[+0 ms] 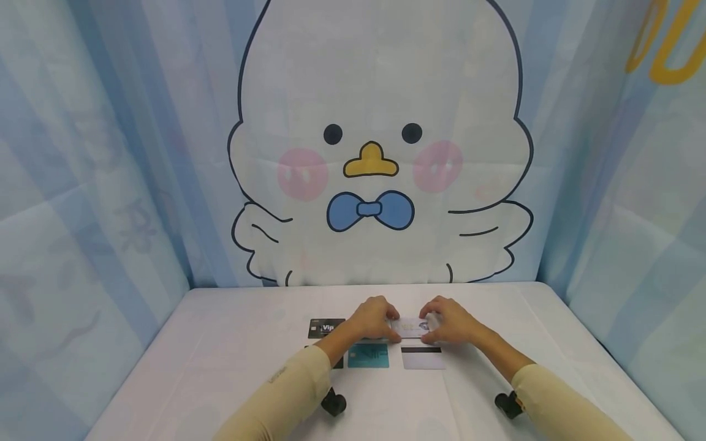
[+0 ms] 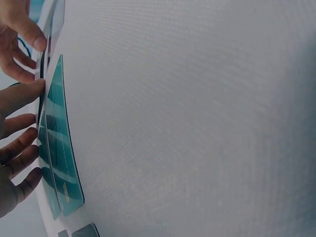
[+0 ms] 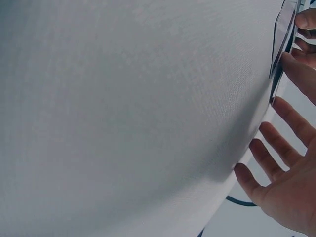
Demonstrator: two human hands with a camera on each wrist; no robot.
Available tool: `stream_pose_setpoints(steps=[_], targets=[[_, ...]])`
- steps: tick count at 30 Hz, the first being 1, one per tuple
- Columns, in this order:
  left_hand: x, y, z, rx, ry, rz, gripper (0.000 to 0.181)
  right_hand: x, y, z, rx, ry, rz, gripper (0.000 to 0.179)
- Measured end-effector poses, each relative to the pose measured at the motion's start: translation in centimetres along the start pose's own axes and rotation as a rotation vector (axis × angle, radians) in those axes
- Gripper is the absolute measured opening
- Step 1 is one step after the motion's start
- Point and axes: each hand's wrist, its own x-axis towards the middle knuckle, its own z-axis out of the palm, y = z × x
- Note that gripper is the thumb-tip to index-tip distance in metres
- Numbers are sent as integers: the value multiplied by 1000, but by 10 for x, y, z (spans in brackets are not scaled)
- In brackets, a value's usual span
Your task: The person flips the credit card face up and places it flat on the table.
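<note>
A pale card [image 1: 410, 327] with faint gold print lies between the two hands in the head view. The left hand [image 1: 372, 320] holds its left end, thumb at the near edge and fingers at the far edge. At the opposite end, the right hand [image 1: 452, 321] grips the card the same way. Just nearer are a teal card [image 1: 368, 356] and a lilac card [image 1: 422, 360] with a dark stripe. In the left wrist view, a second teal card [image 2: 49, 190] lies beside the left fingers; that hand mostly covers this spot in the head view.
A black card [image 1: 324, 328] marked "Vip" lies left of the left hand. Below it, another dark card [image 1: 338, 362] is partly hidden by the left forearm. All rest on a white-covered table [image 1: 231, 367]. A printed curtain [image 1: 380, 257] hangs behind the table.
</note>
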Motion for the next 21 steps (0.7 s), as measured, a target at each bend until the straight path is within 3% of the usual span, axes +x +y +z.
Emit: stream_pose_setpoints(steps=[14,21], targets=[[-4,1,0,3,18,8,52,-4,-3,-2,-2,1,0,41],[-13,-4,-2,-21,46,28,48,-12,-2,-2,19,24,27,40]])
